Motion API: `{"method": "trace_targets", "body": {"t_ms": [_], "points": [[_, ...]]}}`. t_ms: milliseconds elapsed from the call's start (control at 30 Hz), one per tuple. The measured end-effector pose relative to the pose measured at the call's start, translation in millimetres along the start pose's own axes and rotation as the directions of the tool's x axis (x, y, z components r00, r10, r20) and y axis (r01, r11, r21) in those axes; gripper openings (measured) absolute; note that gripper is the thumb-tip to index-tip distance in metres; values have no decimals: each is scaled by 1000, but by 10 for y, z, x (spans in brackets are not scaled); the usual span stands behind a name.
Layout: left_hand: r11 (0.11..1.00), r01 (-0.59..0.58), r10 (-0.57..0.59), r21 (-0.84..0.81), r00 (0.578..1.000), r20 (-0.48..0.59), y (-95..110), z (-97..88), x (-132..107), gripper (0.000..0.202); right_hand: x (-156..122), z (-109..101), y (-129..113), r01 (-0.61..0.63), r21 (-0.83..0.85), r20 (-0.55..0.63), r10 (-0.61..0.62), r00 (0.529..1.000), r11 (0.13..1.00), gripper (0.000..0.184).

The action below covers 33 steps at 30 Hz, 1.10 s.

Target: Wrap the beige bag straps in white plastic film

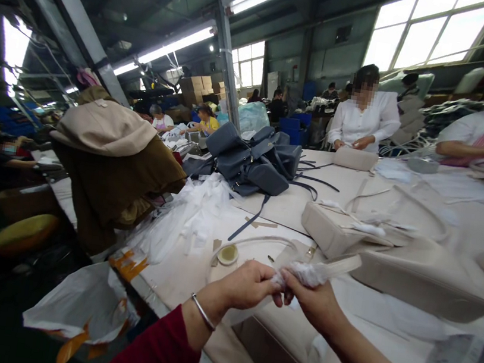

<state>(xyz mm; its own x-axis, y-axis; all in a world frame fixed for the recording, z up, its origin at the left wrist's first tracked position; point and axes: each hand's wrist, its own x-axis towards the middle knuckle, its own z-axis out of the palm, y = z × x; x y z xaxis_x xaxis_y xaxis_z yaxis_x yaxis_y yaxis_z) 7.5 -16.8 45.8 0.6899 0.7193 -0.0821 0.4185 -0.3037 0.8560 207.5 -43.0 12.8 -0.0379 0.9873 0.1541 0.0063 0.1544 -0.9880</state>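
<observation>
My left hand (249, 286) and my right hand (314, 303) meet over the table's near edge. Both pinch a crumpled wad of white tissue wrapping (308, 272) around a cream bag strap (340, 265) that sticks out to the right. A thin bracelet circles my left wrist. A roll of tape (228, 255) lies on the table just beyond my left hand. Cream handbags (418, 272) lie close to the right of my hands.
A heap of grey-blue bags (254, 159) and a pile of white wrapping (193, 210) sit on the work table (479, 221). Brown and beige bags (112, 163) are stacked at left. Two people in white work across the table (365, 123); others sit farther back.
</observation>
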Motion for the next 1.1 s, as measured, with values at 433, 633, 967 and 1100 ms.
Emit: {"method": "trace_targets", "body": {"t_ms": [433,633,967,1100], "points": [[1000,-28,27,7,998,59,-96,-3,-17,35,-57,-66,12,22,-198,-31,-29,999,980,42],[993,81,-90,85,991,101,-122,-66,-103,40,-56,-97,36,32,-261,-141,-71,987,965,42],[989,104,-113,107,990,83,-167,-54,-115,42,-71,-89,71,-5,-271,-164,-41,986,963,43],[996,56,-61,76,996,71,-112,-18,-96,39,-97,2,96,-41,-242,-63,27,998,969,43]]}}
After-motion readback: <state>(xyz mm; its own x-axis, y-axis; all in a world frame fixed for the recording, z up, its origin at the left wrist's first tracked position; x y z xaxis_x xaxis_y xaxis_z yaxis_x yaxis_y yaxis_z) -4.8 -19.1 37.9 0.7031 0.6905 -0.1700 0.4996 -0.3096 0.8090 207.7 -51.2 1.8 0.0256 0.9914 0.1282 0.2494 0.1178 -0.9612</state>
